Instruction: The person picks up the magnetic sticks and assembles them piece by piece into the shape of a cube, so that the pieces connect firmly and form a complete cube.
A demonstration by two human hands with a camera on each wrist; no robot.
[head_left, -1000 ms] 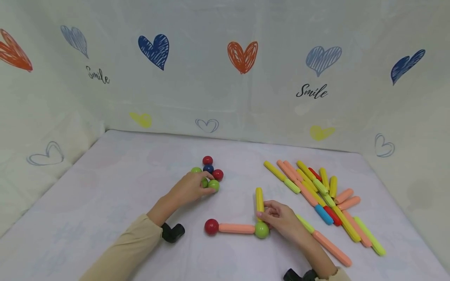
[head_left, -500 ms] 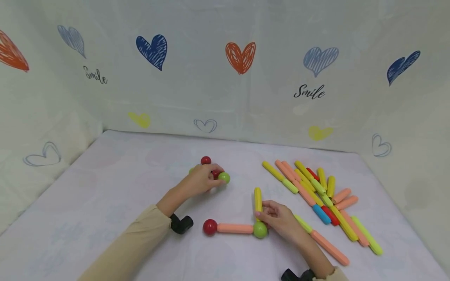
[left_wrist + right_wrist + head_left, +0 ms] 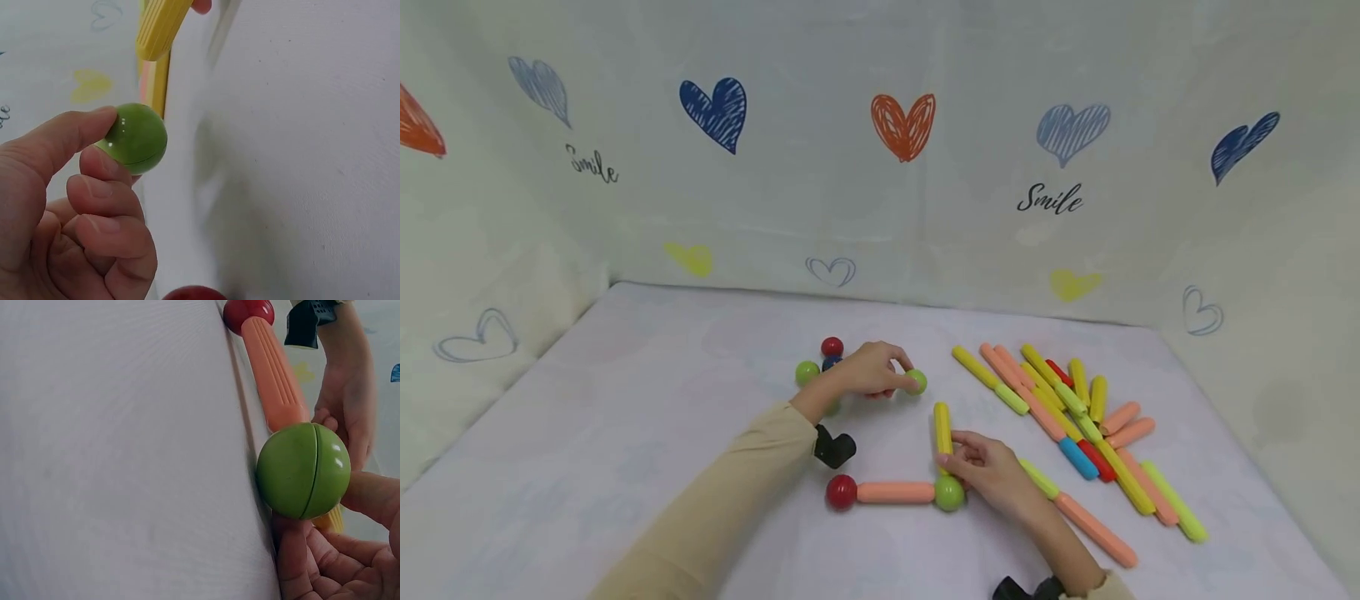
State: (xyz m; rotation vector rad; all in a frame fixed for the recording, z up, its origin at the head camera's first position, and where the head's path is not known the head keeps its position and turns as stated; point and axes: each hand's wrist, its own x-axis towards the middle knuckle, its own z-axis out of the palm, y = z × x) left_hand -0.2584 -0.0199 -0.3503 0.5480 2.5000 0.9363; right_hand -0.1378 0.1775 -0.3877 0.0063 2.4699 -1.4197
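My left hand point(image 3: 874, 369) pinches a green ball point(image 3: 139, 139) between thumb and fingers, raised over the table in the left wrist view. My right hand point(image 3: 992, 473) grips the lower part of a yellow stick point(image 3: 942, 427), whose lower end meets another green ball point(image 3: 304, 470). From that ball a salmon-coloured stick point(image 3: 895, 492) runs left to a red ball point(image 3: 841, 492), forming an L lying in front of me. The held ball is a short way beyond the yellow stick's upper end.
Behind the left hand sit loose balls: a red ball point(image 3: 832, 347), a partly hidden blue ball point(image 3: 831, 363) and a green ball point(image 3: 807, 372). Several coloured sticks point(image 3: 1126, 477) lie piled at the right. A lime-and-salmon stick point(image 3: 1096, 529) lies beside the right forearm.
My left hand has taken the green ball from the loose group and carried it right, toward the yellow stick's upper end. My right hand stays at the yellow stick.
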